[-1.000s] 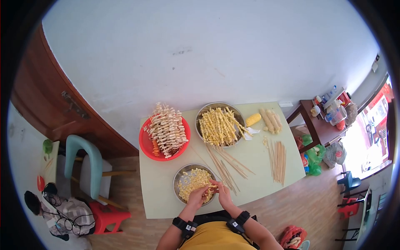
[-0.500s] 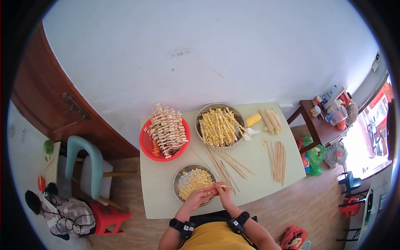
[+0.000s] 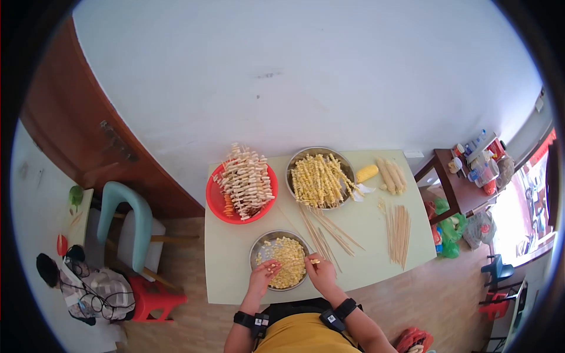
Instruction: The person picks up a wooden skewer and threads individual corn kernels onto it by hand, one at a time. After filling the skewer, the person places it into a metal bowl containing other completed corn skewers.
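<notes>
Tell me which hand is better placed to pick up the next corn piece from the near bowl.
Probably the left hand: its fingers are already in the metal bowl on the corn pieces. The right hand is beside the bowl's rim, holding a skewer.

This looks like a small food-preparation room in a home or a street-food shop. A pale green table (image 3: 365, 235) stands against a plain white wall (image 3: 306, 76) and bears a red basin of filled skewers (image 3: 242, 186), a steel bowl of corn skewers (image 3: 321, 177), a bowl of cut corn pieces (image 3: 281, 259) and loose bamboo sticks (image 3: 399, 230). Plastic stools (image 3: 154, 297), a wooden door (image 3: 76, 141) and a cluttered side table (image 3: 465, 176) stand around on the wood-look floor.
</notes>
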The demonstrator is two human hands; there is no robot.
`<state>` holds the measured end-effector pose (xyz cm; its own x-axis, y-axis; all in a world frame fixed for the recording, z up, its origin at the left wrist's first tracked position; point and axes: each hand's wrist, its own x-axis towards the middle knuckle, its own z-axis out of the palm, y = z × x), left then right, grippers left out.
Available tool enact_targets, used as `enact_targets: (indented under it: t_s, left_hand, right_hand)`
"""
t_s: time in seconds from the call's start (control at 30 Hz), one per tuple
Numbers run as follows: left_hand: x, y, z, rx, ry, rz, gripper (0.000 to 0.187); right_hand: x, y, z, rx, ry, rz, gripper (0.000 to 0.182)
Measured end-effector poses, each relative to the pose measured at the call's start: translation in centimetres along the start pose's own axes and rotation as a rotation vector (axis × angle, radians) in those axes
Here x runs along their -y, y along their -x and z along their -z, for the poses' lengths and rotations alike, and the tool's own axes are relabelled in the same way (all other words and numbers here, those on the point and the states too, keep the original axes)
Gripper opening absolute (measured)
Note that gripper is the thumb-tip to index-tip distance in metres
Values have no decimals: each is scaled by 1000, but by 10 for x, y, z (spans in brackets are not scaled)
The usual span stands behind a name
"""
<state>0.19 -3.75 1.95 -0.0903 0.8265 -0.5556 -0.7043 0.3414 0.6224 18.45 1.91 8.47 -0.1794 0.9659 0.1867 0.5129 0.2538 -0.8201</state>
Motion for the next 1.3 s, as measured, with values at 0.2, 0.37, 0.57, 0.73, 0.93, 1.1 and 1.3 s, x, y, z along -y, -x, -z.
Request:
enact_targets:
  t_s: [0.2, 0.37, 0.57, 0.73, 0.93, 1.1, 1.3]
  left_hand:
    - [2, 9, 2, 58, -8, -43, 36]
    - [4, 11, 0, 55, -48, -73, 27]
    - [11, 6, -3, -11, -183, -22, 23]
    - [8, 6, -11, 4, -228, -58, 23]
    - [5, 9, -14, -32, -198, -64, 23]
    - [7, 7, -12, -16, -191, -49, 23]
    - [8, 7, -12, -21, -185, -37, 24]
  right_hand:
    - [-43, 18, -37, 237, -40, -64, 10]
    - [-37, 14, -24, 181, -284, -198, 18]
    - [12, 4, 3, 259, -527, -160, 22]
    - [1, 9, -7, 277, -515, -144, 23]
    - [0, 10, -9, 270, -544, -152, 22]
    - [-1, 9, -11, 279, -514, -115, 21]
    - [-4, 8, -11, 309, -471, -95, 22]
